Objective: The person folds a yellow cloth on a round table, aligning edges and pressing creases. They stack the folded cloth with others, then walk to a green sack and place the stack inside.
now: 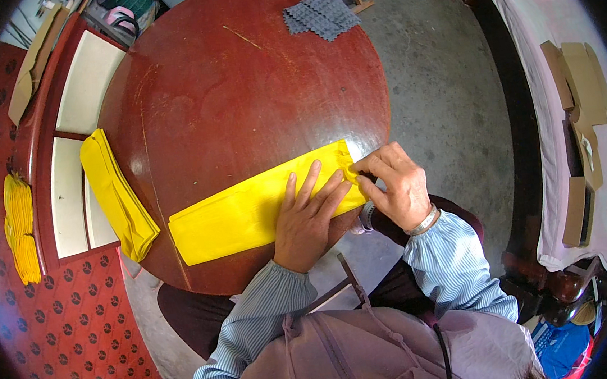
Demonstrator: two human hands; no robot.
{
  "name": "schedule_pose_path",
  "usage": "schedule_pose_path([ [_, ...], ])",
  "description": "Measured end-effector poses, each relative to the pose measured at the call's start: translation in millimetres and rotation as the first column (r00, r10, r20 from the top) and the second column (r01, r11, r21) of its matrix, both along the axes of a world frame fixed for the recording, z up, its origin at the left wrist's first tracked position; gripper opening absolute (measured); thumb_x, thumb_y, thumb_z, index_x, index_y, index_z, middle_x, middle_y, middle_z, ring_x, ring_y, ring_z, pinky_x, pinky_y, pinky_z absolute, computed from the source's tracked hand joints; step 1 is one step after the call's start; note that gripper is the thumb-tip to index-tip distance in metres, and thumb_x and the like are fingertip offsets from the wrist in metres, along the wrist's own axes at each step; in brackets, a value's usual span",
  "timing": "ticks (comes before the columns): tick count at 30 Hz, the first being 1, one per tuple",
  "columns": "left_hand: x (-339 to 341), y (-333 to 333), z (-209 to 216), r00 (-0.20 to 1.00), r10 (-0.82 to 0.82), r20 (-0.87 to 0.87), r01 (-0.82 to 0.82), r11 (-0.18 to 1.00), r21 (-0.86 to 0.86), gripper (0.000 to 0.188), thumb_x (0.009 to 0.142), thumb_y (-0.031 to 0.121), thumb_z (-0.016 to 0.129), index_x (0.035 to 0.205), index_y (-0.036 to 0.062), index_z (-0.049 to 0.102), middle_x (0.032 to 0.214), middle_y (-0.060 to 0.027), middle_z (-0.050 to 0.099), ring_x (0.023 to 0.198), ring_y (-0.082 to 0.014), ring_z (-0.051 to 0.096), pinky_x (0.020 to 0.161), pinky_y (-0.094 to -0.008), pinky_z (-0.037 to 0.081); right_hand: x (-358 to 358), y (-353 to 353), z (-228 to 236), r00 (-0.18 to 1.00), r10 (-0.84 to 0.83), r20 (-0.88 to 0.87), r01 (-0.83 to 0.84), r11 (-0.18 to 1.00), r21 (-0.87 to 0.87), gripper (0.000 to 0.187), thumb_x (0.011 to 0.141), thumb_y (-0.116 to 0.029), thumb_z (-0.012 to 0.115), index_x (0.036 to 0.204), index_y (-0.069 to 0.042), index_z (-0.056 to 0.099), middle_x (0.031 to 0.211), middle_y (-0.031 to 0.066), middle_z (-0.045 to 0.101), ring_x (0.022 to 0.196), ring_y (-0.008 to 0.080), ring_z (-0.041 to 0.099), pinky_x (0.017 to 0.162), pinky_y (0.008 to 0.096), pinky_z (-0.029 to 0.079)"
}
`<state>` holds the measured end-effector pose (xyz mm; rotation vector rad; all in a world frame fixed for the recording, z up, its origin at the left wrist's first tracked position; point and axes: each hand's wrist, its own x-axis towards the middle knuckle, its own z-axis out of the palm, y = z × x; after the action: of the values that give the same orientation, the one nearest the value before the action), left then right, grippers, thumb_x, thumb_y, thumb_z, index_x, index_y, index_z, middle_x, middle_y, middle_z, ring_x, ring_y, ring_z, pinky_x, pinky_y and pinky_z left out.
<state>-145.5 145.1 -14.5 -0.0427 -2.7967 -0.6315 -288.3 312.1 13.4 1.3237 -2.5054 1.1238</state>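
Observation:
A long folded yellow cloth point(231, 223) lies slantwise across the near part of the round red-brown table point(237, 87). My left hand point(305, 222) rests flat on its right half, fingers spread. At the cloth's right end, which looks gathered and wrinkled, my right hand point(395, 185) pinches the edge between thumb and fingers. A second yellow bundle point(120, 195), folded into a strip, hangs over the table's left rim. Striped cuffs cover both my forearms.
A grey cloth point(321, 16) lies at the table's far right edge. Left of the table stands a red-framed cabinet point(69, 195) with white panels; a yellow stack point(20, 229) sits beyond it. Opened cardboard boxes point(587, 85) rest on a pale-covered surface at right.

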Motion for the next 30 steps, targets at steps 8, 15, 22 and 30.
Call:
schedule_pose_path([
  [8, 0.8, 1.5, 3.0, 1.000, 0.001, 0.025, -0.003, 0.998, 0.070, 0.045, 0.102, 0.027, 0.068, 0.145, 0.0165, 0.064, 0.157, -0.0032, 0.060, 0.156, -0.0344, 0.042, 0.127, -0.0637, 0.025, 1.6, 4.2, 2.4, 0.999, 0.025, -0.023, -0.024, 0.997, 0.078, 0.021, 0.080, -0.005, 0.078, 0.101, -0.008, 0.079, 0.094, 0.0071, 0.068, 0.089, 0.0283, 0.066, 0.079, 0.0393, 0.057],
  [15, 0.8, 1.5, -1.6, 1.000, 0.008, -0.004, -0.008, 1.000, 0.023, 0.051, 0.099, 0.036, 0.073, 0.145, 0.0173, 0.063, 0.156, -0.0020, 0.060, 0.155, -0.0328, 0.043, 0.125, -0.0645, 0.028, 3.0, 2.2, 2.2, 1.000, 0.014, -0.026, -0.012, 0.996, 0.087, 0.034, 0.080, -0.007, 0.076, 0.114, -0.008, 0.079, 0.093, 0.0073, 0.066, 0.089, 0.0290, 0.066, 0.079, 0.0405, 0.056],
  [22, 0.8, 0.4, -2.0, 1.000, -0.001, 0.010, 0.001, 1.000, -0.016, 0.056, 0.097, 0.042, 0.076, 0.146, 0.0166, 0.063, 0.156, -0.0015, 0.059, 0.155, -0.0326, 0.043, 0.125, -0.0642, 0.029, 2.2, -0.5, 1.1, 1.000, -0.007, 0.023, 0.005, 0.998, 0.065, 0.033, 0.082, -0.002, 0.075, 0.114, -0.005, 0.079, 0.095, 0.0103, 0.069, 0.089, 0.0306, 0.067, 0.081, 0.0396, 0.058],
  [30, 1.8, 0.9, 1.7, 0.999, -0.011, 0.041, 0.009, 0.998, 0.063, 0.045, 0.104, 0.025, 0.062, 0.149, 0.0173, 0.061, 0.160, -0.0030, 0.056, 0.158, -0.0335, 0.040, 0.128, -0.0636, 0.023, -0.4, 1.7, 1.0, 0.999, 0.018, -0.028, -0.018, 1.000, 0.022, 0.020, 0.079, -0.003, 0.075, 0.098, -0.007, 0.076, 0.096, 0.0069, 0.068, 0.090, 0.0307, 0.066, 0.078, 0.0410, 0.057],
])
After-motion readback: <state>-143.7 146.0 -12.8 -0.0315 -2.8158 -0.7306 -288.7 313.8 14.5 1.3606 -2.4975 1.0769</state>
